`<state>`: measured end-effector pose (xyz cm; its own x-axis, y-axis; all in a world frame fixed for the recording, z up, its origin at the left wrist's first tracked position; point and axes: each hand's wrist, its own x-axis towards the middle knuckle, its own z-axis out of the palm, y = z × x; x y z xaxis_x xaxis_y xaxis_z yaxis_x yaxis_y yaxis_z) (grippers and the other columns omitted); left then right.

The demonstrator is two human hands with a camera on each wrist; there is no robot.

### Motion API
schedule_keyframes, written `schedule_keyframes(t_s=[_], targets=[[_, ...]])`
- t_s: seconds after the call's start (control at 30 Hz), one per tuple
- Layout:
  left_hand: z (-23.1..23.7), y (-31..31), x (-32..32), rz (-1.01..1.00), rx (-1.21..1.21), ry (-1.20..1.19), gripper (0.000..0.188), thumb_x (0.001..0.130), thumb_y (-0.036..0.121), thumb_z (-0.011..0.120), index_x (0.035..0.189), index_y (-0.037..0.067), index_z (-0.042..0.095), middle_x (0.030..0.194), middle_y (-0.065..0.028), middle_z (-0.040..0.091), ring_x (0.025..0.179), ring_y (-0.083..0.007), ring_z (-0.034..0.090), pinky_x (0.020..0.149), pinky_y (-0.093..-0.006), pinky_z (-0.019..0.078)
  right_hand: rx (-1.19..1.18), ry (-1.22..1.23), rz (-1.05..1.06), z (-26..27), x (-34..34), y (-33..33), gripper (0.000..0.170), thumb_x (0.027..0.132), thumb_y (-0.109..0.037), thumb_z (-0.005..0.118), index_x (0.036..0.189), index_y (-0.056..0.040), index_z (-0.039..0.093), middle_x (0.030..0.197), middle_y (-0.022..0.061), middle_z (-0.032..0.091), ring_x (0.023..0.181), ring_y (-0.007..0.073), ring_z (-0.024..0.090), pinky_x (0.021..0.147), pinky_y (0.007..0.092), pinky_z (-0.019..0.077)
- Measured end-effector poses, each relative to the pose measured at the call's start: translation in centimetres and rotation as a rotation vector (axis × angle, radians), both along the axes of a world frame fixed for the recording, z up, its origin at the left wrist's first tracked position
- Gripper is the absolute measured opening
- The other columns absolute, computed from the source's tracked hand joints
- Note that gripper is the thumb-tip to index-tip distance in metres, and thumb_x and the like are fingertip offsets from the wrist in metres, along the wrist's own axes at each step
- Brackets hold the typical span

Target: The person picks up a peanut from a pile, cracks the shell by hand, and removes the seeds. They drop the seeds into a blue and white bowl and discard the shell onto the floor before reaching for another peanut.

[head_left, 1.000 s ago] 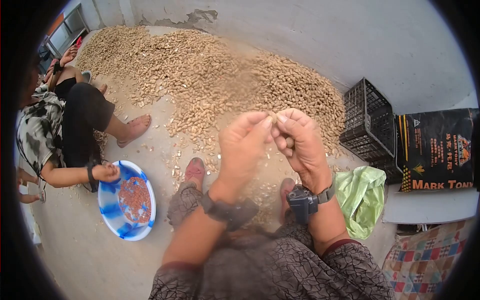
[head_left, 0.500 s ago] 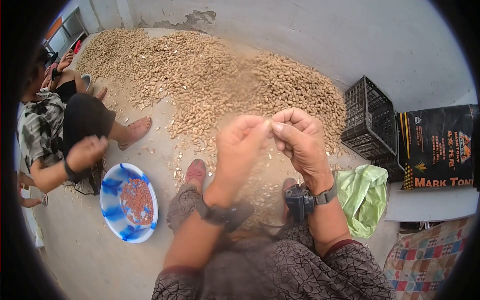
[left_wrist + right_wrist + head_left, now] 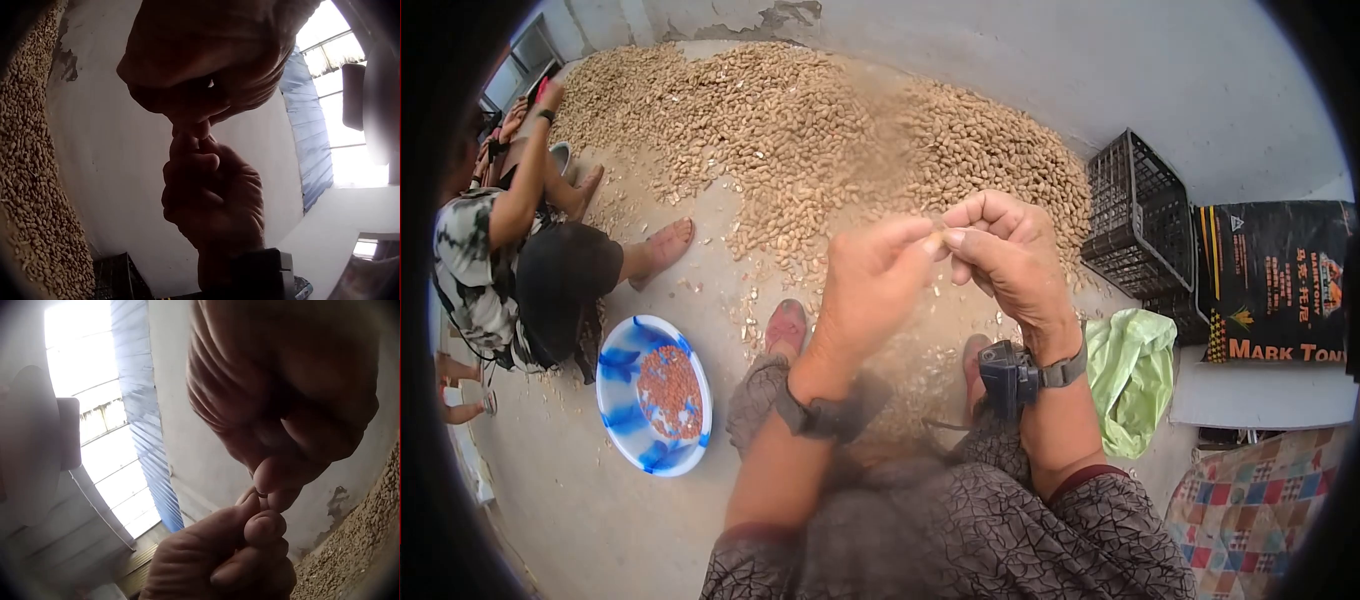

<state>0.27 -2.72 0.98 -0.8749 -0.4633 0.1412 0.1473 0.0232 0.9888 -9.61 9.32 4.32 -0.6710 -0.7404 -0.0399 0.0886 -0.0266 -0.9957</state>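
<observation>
Over the floor in front of the seated body, both hands meet at the fingertips. My left hand (image 3: 868, 290) and my right hand (image 3: 1015, 255) pinch a small peanut (image 3: 943, 236) between thumbs and forefingers; most of it is covered by the fingertips. A pale edge of its shell (image 3: 246, 495) shows in the right wrist view. The other fingers of both hands are curled in toward the palms. In the left wrist view the hands are dark against the wall, with the right hand (image 3: 212, 194) below the left. Behind the hands lies a large heap of unshelled peanuts (image 3: 790, 140).
A blue-and-white basin (image 3: 625, 420) with reddish shelled peanuts (image 3: 670, 385) stands at left. Another person (image 3: 565, 290) sits beyond it. At right are a black crate (image 3: 1135, 215), a green plastic bag (image 3: 1135, 385) and a black printed sack (image 3: 1275, 285). Shell bits litter the floor.
Both hands stay together at the peanut, slightly higher in view. A second nut seen in the right hand's curled fingers no longer shows. The other person's arm has moved from the basin toward the back.
</observation>
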Motion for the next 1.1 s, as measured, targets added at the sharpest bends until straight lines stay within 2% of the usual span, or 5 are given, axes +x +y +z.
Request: schedule_keyframes(t_s=[0.37,0.43,0.87,1.0,1.1], targets=[[-1.4,1.3,-0.9,0.087,-0.17,0.026,0.01,0.079,0.004,0.055,0.079,-0.003,0.062,0.06,-0.0048,0.057,0.055,-0.0064,0.05,0.049,-0.0248,0.0402,0.0,0.039,-0.112,-1.6,0.4,-0.3,0.005,0.075,0.0,0.056,0.079,-0.0003,0.059,0.065,0.0059,0.062,0.047,0.0046,0.051,0.04,0.015,0.0348],[-1.6,1.6,-1.2,0.098,-0.052,0.034,0.011,0.086,0.003,0.052,0.086,-0.002,0.061,0.073,-0.0018,0.062,0.062,-0.0045,0.053,0.055,-0.0181,0.0422,-0.03,0.0,-0.134,-1.5,0.6,-0.4,0.004,0.075,0.0,0.055,0.078,-0.0006,0.059,0.065,0.0058,0.062,0.046,0.0047,0.05,0.04,0.015,0.035],[-0.7,2.3,-1.0,0.093,0.521,0.151,0.014,0.087,0.005,0.049,0.089,-0.004,0.06,0.07,-0.0007,0.056,0.068,-0.008,0.055,0.058,-0.0203,0.0414,-0.185,-0.257,-0.091,-1.2,0.4,0.0,0.006,0.079,-0.001,0.052,0.081,0.0018,0.058,0.065,0.008,0.061,0.05,0.0073,0.053,0.041,0.0178,0.0374],[-0.7,1.7,-0.5,-0.037,0.714,0.178,0.016,0.089,0.009,0.05,0.094,-0.002,0.06,0.068,0.0021,0.053,0.059,-0.0032,0.047,0.05,-0.0171,0.0344,-0.16,-0.255,-0.017,-0.1,0.0,0.8,0.009,0.081,-0.003,0.05,0.082,0.003,0.058,0.064,0.0107,0.061,0.04,0.0064,0.046,0.034,0.0169,0.032],[-0.6,1.3,-0.2,-0.114,0.776,0.161,0.017,0.09,0.011,0.05,0.094,-0.001,0.06,0.067,0.0036,0.051,0.054,-0.0006,0.041,0.046,-0.0154,0.0292,-0.014,0.004,0.039,1.0,-0.5,2.0,0.015,0.084,-0.015,0.06,0.084,-0.0007,0.064,0.065,0.0042,0.061,0.05,0.0048,0.053,0.041,0.0165,0.0384]])
